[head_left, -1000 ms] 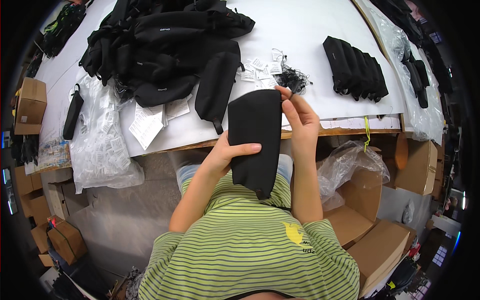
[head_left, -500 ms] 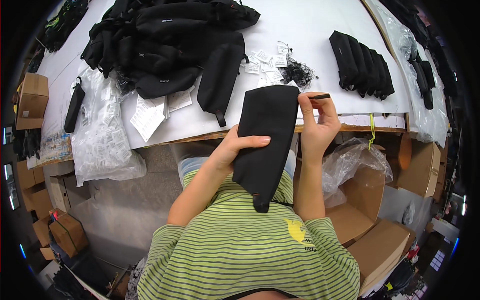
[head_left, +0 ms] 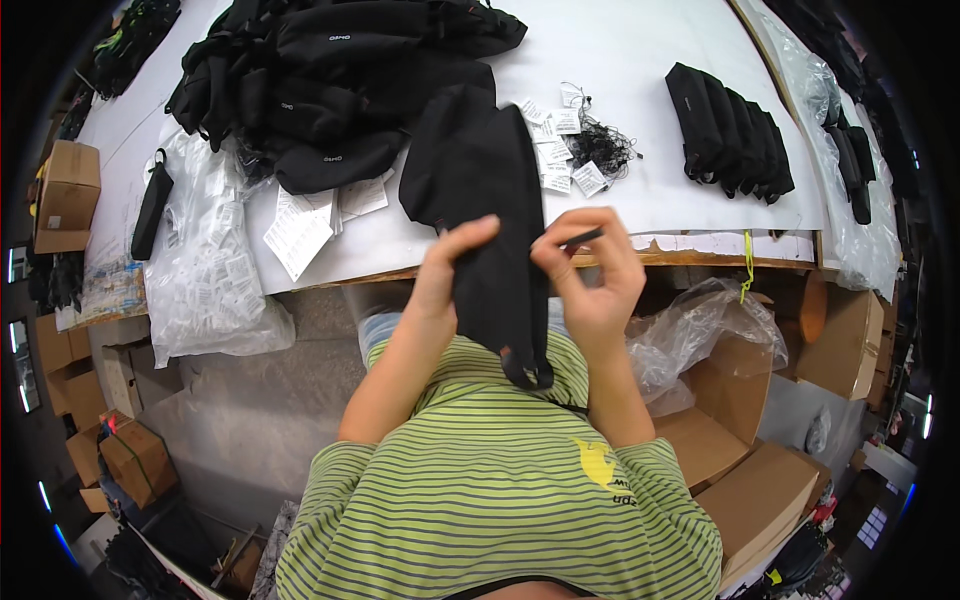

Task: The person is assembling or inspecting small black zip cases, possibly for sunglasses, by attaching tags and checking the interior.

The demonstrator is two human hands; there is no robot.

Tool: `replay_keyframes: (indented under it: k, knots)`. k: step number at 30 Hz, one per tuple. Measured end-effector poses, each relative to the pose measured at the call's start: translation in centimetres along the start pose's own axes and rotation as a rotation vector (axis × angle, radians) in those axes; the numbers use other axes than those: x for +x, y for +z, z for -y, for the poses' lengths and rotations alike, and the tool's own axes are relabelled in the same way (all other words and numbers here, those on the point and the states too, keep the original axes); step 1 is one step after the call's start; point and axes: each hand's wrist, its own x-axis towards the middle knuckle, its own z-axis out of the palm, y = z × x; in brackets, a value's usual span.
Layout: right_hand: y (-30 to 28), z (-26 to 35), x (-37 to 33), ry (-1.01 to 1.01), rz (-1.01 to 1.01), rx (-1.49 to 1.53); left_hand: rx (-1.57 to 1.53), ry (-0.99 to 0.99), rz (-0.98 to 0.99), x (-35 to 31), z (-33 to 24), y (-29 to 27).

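A long black fabric pouch (head_left: pixel 503 215) is held up in front of my chest, its far end over the table edge and a small loop at its near end. My left hand (head_left: pixel 443 275) grips its left side, thumb lying on top and the other fingers hidden behind. At the pouch's right edge, my right hand (head_left: pixel 597 275) pinches a short black pull tab (head_left: pixel 582 239), its fingers slightly blurred. Just past the pouch lies another black pouch (head_left: pixel 425 180), partly covered by it.
A heap of black pouches (head_left: pixel 340 95) covers the table's (head_left: pixel 640 30) far left. White tags with black strings (head_left: pixel 603 148) lie right of it. Several pouches stand in a row (head_left: pixel 730 130) at right. A plastic bag of labels (head_left: pixel 205 270) hangs over the left edge; cartons (head_left: pixel 715 420) sit below right.
My right hand has moved down and left along the pouch's right edge with the pull tab. The pouch has tilted and shifted away from me, and my left hand has moved slightly left.
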Motion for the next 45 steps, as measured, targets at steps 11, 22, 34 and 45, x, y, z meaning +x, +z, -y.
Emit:
replay_keyframes:
  k: [11,22,34,45]
  knots:
    - [-1.0,0.5,-0.3,-0.120,0.064,-0.300,0.199,0.277,-0.138,1.6,-3.5,0.7]
    - [-3.3,0.5,1.5,-0.017,0.403,-0.201,0.655,0.449,0.011,0.2,-1.8,-1.5]
    - [-6.4,-0.8,2.3,0.152,0.501,-0.139,1.304,0.975,0.238,-0.5,-5.6,-1.7]
    - [-6.5,-1.0,3.2,0.185,0.583,-0.223,1.272,0.943,0.266,0.1,-5.0,-1.8]
